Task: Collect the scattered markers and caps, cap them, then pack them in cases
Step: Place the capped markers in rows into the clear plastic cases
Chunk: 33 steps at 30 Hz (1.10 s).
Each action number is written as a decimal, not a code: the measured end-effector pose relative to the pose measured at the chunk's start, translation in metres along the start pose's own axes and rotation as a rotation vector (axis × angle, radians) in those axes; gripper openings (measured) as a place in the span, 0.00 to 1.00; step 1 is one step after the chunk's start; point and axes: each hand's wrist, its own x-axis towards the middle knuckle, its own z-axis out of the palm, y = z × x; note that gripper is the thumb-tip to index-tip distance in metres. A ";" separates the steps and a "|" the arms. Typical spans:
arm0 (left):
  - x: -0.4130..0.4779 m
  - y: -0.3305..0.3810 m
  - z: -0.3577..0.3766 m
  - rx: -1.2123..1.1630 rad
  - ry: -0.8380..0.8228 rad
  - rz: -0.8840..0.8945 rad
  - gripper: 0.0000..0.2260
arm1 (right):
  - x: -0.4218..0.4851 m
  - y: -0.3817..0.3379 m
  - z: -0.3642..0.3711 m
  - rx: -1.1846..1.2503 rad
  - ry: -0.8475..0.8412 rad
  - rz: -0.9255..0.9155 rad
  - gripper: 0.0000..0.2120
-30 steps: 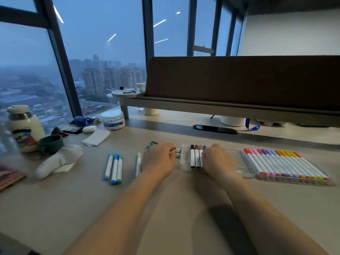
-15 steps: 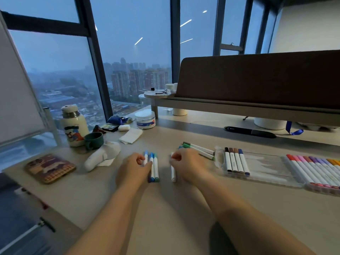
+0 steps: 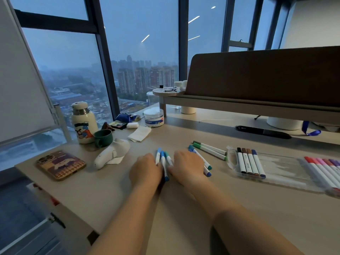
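Left hand (image 3: 146,170) and right hand (image 3: 187,166) flank three white plastic markers with blue and teal caps (image 3: 163,160) on a beige desk (image 3: 276,208). Their downturned fingers are hidden, so I cannot tell whether either pinches a marker. The markers look light, stiff and apt to roll, and are best gathered mid-barrel. Two green-capped markers (image 3: 209,150) lie near. A clear plastic case (image 3: 285,166) holds four dark-capped markers (image 3: 250,163). A second clear case (image 3: 334,194) just beside it holds red, pink and purple markers (image 3: 320,167).

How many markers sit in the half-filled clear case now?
4, side by side at the left end of the clear case: black marker, two brown markers, blue marker. None seems hidden.
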 end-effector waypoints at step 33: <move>-0.006 0.015 -0.001 -0.556 -0.049 0.057 0.06 | 0.015 0.072 -0.027 0.883 0.150 0.271 0.06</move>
